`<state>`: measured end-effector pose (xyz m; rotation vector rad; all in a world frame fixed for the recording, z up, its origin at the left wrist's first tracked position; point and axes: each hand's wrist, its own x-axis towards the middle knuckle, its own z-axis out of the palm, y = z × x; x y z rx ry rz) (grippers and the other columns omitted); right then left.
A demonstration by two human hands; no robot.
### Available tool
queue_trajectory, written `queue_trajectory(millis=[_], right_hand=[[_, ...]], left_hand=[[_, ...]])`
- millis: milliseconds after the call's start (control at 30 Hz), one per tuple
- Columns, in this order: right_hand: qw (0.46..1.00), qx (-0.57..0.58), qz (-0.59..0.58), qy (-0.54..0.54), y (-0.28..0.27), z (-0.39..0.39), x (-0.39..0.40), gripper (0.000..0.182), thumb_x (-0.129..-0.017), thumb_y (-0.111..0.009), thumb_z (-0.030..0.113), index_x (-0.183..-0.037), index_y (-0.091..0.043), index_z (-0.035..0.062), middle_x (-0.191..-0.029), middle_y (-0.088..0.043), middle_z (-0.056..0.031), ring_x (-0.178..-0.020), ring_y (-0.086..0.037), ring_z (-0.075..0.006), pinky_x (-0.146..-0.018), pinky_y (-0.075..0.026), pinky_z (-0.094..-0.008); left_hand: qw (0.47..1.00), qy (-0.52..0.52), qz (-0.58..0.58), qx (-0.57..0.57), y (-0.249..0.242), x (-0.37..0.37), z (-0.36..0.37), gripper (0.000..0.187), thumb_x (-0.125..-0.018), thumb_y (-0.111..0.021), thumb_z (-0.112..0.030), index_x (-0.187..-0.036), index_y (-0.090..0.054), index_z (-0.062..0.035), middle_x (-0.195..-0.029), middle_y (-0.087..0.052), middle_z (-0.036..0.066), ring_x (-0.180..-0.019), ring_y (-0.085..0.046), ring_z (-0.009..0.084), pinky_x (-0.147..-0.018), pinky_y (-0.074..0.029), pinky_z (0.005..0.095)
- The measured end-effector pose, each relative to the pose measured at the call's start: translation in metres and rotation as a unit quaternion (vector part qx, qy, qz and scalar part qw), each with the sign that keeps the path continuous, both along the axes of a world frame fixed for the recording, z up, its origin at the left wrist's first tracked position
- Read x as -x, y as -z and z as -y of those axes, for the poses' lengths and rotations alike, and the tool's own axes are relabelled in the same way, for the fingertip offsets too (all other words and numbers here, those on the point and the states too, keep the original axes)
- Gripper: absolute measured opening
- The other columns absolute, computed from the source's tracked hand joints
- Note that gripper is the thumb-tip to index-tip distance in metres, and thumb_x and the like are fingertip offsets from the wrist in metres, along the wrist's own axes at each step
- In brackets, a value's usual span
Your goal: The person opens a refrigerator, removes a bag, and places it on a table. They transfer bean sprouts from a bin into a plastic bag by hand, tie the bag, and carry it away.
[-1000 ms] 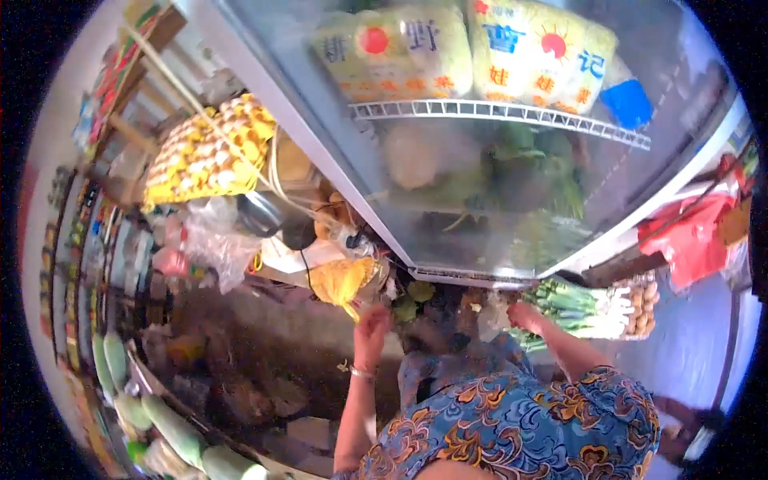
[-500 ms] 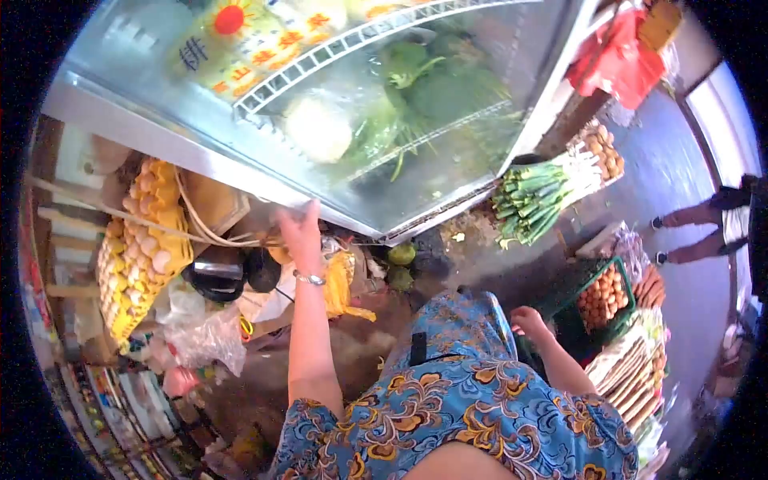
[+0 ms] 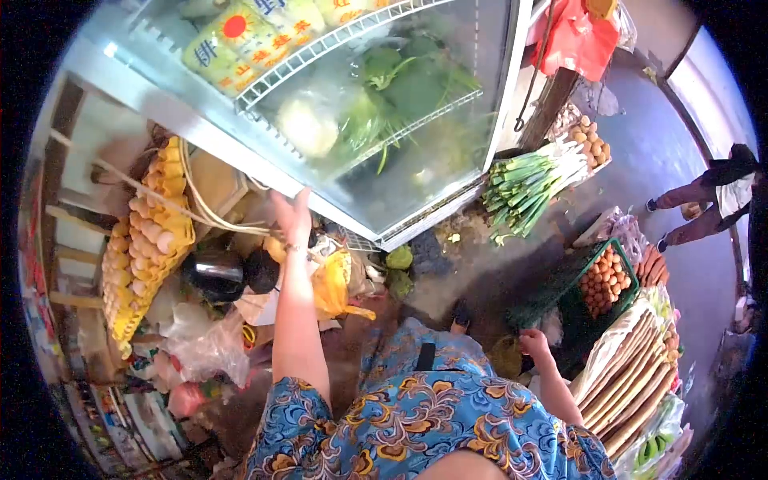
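Observation:
My left hand [image 3: 291, 218] is closed around the lower edge of the white-framed glass fridge door [image 3: 320, 192]. Through the misty glass show green leafy vegetables [image 3: 384, 76], a round white vegetable [image 3: 307, 128] and printed packages [image 3: 252, 44] on wire shelves. My right hand [image 3: 534, 344] hangs low at my side with its fingers curled, and nothing shows in it. Close to that hand stands a dark green crate [image 3: 566, 298] with brown, egg-like round items [image 3: 606, 280] in it.
Yellow trays of eggs [image 3: 152, 240] stand at the left, beside a black shiny appliance [image 3: 214, 274] and plastic bags [image 3: 208, 344]. Green onions [image 3: 528, 188] lie right of the fridge. Long brown roots [image 3: 632, 376] fill the lower right. Another person's legs [image 3: 692, 212] are at the far right.
My view has shifted slightly. My left hand stays on the fridge door edge. My right hand has dropped a little, and its fingers look more curled.

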<state>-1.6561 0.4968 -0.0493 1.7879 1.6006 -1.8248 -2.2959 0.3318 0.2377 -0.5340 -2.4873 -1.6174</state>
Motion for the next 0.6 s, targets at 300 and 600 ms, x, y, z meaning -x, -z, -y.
queue_trajectory(millis=[300,600], right_hand=[[0.994,-0.06,-0.082,0.032,-0.026,0.058,0.067,0.032,-0.086,-0.063,0.011,-0.117,-0.061,0.0023,-0.089,-0.066,-0.0061,-0.067,-0.062,-0.0145,-0.056,-0.05,-0.0286],[0.978,-0.104,-0.17,-0.057,-0.152,0.116,0.216,0.045,-0.087,-0.064,0.011,-0.13,-0.053,0.0045,-0.106,-0.064,-0.0078,-0.086,-0.063,-0.014,-0.072,-0.051,-0.0265]], left_hand=[[0.997,0.074,-0.011,-0.018,0.002,0.0,0.015,0.059,-0.081,-0.074,-0.015,-0.128,-0.043,0.0034,-0.121,-0.059,0.02,-0.11,-0.057,0.0278,-0.096,-0.042,0.0371],[0.97,0.237,0.05,-0.008,-0.004,-0.128,0.058,0.052,-0.073,-0.082,-0.02,-0.11,-0.051,-0.0001,-0.1,-0.064,0.013,-0.095,-0.062,0.024,-0.083,-0.051,0.0407]])
